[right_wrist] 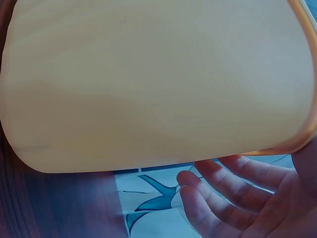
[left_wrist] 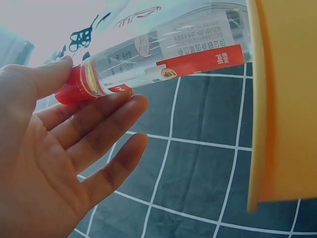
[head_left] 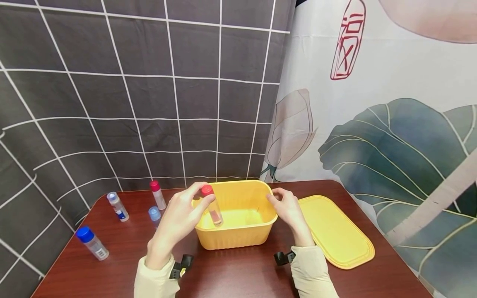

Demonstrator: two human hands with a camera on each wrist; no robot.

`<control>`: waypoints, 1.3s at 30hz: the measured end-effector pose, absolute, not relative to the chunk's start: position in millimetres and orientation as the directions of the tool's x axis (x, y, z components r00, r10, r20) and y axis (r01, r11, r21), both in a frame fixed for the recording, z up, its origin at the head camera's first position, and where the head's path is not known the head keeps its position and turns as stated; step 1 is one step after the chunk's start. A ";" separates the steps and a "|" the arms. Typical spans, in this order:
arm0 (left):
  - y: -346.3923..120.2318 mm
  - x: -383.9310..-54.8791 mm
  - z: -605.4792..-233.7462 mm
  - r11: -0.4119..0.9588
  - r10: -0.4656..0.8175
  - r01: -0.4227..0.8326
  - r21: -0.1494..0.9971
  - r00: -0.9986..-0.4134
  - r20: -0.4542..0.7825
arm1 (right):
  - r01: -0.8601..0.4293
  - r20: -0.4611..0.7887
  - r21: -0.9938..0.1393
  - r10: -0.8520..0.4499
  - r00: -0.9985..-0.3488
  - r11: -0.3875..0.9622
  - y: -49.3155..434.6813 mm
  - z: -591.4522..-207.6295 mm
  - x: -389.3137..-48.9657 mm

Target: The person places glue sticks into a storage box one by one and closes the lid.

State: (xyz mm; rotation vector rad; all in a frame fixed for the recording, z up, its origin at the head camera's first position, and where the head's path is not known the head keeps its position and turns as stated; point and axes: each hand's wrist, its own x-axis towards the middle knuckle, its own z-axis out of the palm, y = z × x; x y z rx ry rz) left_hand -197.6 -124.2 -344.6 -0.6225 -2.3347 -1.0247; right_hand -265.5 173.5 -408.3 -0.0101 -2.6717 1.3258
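My left hand (head_left: pixel 179 213) pinches the red cap of a clear glue bottle (head_left: pixel 215 213) between thumb and fingers. The bottle hangs tilted over the left part of a yellow plastic container (head_left: pixel 234 239), its base lower than the rim in the head view. A red and white label shows on this glue bottle (left_wrist: pixel 198 57) in the left wrist view, where the lower end overlaps the container's edge. At the container's right end, my right hand (head_left: pixel 290 210) grips the rim, thumb at the top and fingers along the outside wall.
A yellow lid (head_left: pixel 337 231) lies flat to the right. On the left stand a blue-capped bottle (head_left: pixel 93 244), a pale-capped bottle (head_left: pixel 118 207), a red-capped bottle (head_left: pixel 158 196) and a light-blue-capped bottle (head_left: pixel 154 214), partly behind my left hand. Grey gridded cloth (head_left: pixel 149 99) hangs behind the table.
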 end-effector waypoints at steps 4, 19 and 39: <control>-119.1 -202.3 -347.0 0.600 0.209 0.588 0.542 -0.770 0.603 | -0.061 0.136 -0.788 0.077 -0.988 0.613 173.7 -408.7 -265.5; -87.1 -214.4 -357.2 0.559 0.225 0.599 0.573 -0.775 0.591 | -0.065 0.139 -0.788 0.073 -0.988 0.612 173.7 -406.7 -264.1; -69.8 -221.4 -365.5 0.623 0.298 0.569 0.536 -0.807 0.510 | -0.058 0.133 -0.784 0.076 -0.988 0.618 172.7 -407.2 -265.9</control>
